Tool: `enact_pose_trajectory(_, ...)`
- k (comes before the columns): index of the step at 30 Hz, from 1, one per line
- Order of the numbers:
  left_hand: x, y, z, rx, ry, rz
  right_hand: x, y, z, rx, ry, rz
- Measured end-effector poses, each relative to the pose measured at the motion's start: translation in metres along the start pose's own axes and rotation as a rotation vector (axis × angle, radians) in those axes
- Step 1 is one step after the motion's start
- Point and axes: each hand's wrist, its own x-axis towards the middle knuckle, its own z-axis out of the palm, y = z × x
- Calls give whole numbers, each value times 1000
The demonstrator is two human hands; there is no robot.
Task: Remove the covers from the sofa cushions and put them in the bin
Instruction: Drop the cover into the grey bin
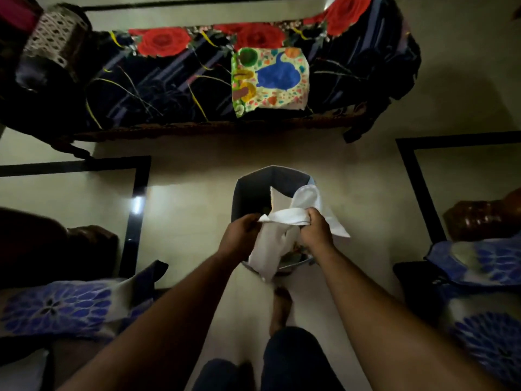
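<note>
white cover hangs straight over the bin; our left hand and right hand both pinch its top edge, so we just lower it.

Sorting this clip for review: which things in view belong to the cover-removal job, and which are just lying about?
Part of the job:
- white cover, gripped by the left hand and right hand
- grey bin under it
- blue floral cushions, left and right
- multicoloured cushion on the sofa

Lying about:
- rose-print sofa throw
- white lattice basket
</note>
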Motion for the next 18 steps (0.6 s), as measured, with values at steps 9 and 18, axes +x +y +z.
enact_pose_trajectory(9,90,-18,34,25,-318,-177,91,14,24,-46,-310,182)
enact_pose_trajectory(18,198,49,-72,24,-386,34,155,-108,18,251,-161,187)
